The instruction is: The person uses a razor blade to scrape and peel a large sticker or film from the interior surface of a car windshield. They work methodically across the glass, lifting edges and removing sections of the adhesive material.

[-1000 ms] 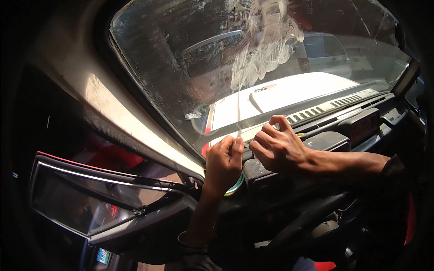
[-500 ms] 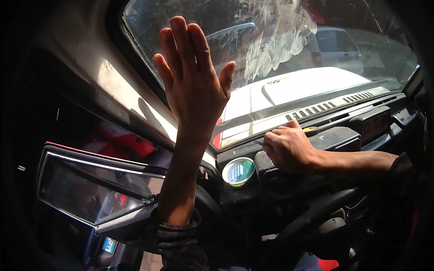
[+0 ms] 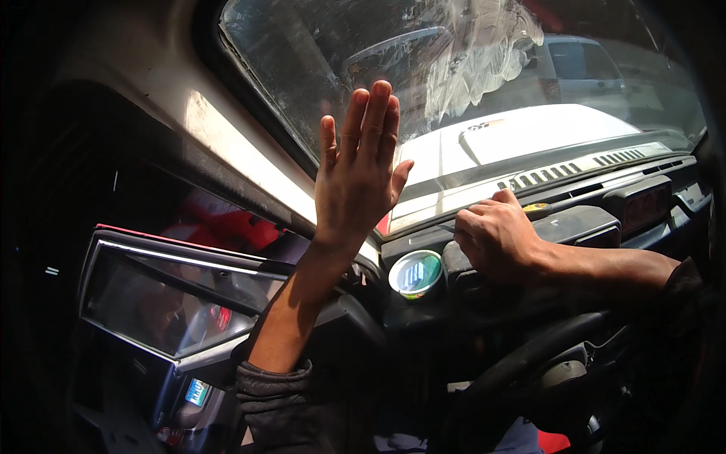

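Observation:
My left hand (image 3: 361,170) is raised flat in front of the left side of the windshield (image 3: 302,60), fingers stretched and holding nothing. I cannot tell whether it touches the glass. White streaky smears (image 3: 473,64) cover the middle of the pane. Farther right, my right hand (image 3: 499,236) rests closed over the top of the dashboard, its fingers curled under; what they hold, if anything, is hidden. Just beyond its knuckles shows a yellow and dark object (image 3: 535,209), too small to name. A round tub (image 3: 415,274) with a pale, shiny top sits on the dash between my hands.
Below my right forearm is the steering wheel (image 3: 533,352). An instrument housing (image 3: 578,223) stands on the dash. At left is a door window frame (image 3: 174,356), with the pale windshield pillar (image 3: 234,147) above. Outside are a white hood (image 3: 522,136) and a parked vehicle (image 3: 586,68).
My left hand has come down and tilted, lower against the windshield. My right hand stays closed at the dash. The whole view has shifted slightly.

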`<control>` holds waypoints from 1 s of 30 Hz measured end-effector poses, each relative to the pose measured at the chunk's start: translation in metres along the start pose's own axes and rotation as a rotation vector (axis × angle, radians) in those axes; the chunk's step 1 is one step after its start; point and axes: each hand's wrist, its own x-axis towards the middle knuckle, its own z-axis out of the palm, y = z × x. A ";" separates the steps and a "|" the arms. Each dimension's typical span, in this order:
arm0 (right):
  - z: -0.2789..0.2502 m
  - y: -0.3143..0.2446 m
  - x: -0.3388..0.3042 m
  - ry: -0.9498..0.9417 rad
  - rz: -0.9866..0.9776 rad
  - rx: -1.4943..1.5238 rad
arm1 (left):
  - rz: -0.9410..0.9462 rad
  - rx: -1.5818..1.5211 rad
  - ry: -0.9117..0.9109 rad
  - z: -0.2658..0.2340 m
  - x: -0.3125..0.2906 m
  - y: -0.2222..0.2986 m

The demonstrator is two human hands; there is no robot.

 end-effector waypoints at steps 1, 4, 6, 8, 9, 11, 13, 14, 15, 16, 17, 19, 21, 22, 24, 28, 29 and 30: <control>0.000 0.000 0.000 -0.004 0.000 0.010 | 0.007 0.057 -0.009 -0.005 0.003 -0.003; 0.000 -0.001 -0.001 -0.074 0.030 0.053 | -0.055 0.055 0.063 -0.017 0.018 -0.014; -0.001 -0.001 -0.001 -0.113 0.039 0.062 | -0.052 0.069 0.067 -0.023 0.027 -0.017; -0.002 0.000 -0.001 -0.121 0.027 0.035 | -0.041 0.067 0.060 -0.025 0.029 -0.018; -0.003 0.001 -0.001 -0.133 0.022 0.022 | -0.006 0.001 0.020 -0.026 0.025 -0.016; -0.004 0.002 -0.001 -0.193 0.033 -0.017 | 0.177 -0.101 -0.097 -0.027 0.013 -0.012; -0.004 0.001 -0.002 -0.234 0.047 -0.063 | 0.332 -0.257 -0.199 -0.031 -0.005 -0.010; -0.003 0.001 -0.003 -0.239 0.049 -0.058 | 0.390 -0.370 -0.254 -0.034 -0.015 -0.008; -0.003 0.001 -0.004 -0.248 0.051 -0.052 | 0.431 -0.299 -0.255 -0.037 -0.023 -0.007; -0.002 0.001 -0.005 -0.272 0.065 -0.046 | 0.464 -0.225 -0.282 -0.041 -0.031 -0.006; -0.001 0.001 -0.006 -0.250 0.063 -0.031 | 0.446 -0.292 -0.267 -0.048 -0.040 -0.005; 0.000 0.003 -0.006 -0.254 0.093 -0.001 | 0.401 -0.354 -0.299 -0.064 -0.054 -0.004; -0.001 0.004 -0.005 -0.255 0.076 -0.001 | 0.400 -0.356 -0.288 -0.079 -0.064 -0.009; -0.001 0.004 -0.005 -0.249 0.070 0.000 | 0.403 -0.369 -0.273 -0.085 -0.067 -0.014; -0.002 0.005 -0.003 -0.305 0.067 0.039 | 0.396 -0.520 -0.109 -0.092 -0.070 -0.029; -0.003 0.004 -0.002 -0.391 0.086 0.080 | 0.275 -0.389 0.380 -0.102 -0.069 -0.064; -0.003 0.003 -0.003 -0.391 0.083 0.083 | 0.130 -0.316 0.485 -0.104 -0.068 -0.072; -0.003 0.003 -0.003 -0.391 0.078 0.084 | 0.005 -0.233 0.608 -0.104 -0.065 -0.080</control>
